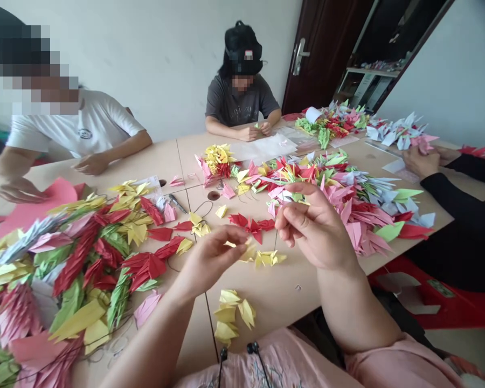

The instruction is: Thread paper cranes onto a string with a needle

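Note:
My left hand [226, 252] is closed in a pinch on a yellow folded paper crane [248, 251], partly hidden by the fingers. Level with it, my right hand [313, 229] is raised with thumb and fingertips pressed together. Whatever it pinches is too fine to make out. Just beyond and between the hands lie strung yellow paper cranes [270, 259] and red ones [254, 225]. Nearer to me, several loose yellow paper cranes [226, 313] rest on the table [275, 302].
Large heaps of colourful paper cranes lie left [101, 253] and right [347, 199]. A pen [178, 203] and dark cord are on the table. Two people sit opposite [242, 97] and left [76, 124]. Dark-sleeved arms [440, 172] work at right.

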`<state>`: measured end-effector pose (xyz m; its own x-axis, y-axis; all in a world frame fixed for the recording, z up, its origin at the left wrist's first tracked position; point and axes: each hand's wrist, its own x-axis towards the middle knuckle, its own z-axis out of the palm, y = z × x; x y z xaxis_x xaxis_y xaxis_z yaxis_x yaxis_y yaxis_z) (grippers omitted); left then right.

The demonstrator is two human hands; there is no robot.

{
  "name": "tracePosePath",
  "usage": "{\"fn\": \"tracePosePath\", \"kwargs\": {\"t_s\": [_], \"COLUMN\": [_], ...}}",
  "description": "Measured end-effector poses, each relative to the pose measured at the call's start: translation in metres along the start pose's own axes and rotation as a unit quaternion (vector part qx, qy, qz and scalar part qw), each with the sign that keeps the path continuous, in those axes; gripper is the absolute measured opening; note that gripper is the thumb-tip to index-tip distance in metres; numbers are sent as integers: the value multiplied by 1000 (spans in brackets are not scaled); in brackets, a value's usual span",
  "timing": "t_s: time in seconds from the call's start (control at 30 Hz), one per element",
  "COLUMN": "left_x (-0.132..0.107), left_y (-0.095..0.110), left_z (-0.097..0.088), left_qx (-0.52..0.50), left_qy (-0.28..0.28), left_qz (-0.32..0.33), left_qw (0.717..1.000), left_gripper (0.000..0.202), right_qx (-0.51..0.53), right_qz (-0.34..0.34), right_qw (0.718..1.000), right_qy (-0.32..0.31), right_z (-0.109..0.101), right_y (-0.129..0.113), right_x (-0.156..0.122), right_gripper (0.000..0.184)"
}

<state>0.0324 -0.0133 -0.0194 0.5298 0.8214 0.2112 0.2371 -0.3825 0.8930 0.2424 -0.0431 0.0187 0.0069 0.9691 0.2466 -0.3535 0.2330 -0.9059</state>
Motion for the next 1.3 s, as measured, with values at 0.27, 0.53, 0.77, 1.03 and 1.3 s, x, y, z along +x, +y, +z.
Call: {"fn": "tracePosePath", "kwargs": {"t_s": [0.27, 0.53, 0.77, 1.03, 1.3], "left_x": [-29, -30, -26, -23, -16], "left_y": [37, 28, 27, 30, 32], "left_z": [-29, -32, -33, -35, -43], "left_qx": [-192, 39, -74, -290, -435], "left_qy": [389, 330, 325, 305, 263], "left_qz": [112, 211, 158, 61, 14], "left_qw": [894, 919, 930, 905, 861], "left_gripper": [19, 57, 36, 12, 11], "right_qx": [-123, -229, -227, -107, -116], "right_qz": [-74, -90, -59, -23, -34], "right_qw": [984, 962, 962, 985, 983], "right_qy": [-107, -120, -137, -135, -139], "right_z": [69, 83, 79, 78, 80], "right_y": [6, 24, 23, 30, 33], "right_x": [9, 24, 24, 25, 27], "right_gripper": [15, 11, 16, 13, 15]}}
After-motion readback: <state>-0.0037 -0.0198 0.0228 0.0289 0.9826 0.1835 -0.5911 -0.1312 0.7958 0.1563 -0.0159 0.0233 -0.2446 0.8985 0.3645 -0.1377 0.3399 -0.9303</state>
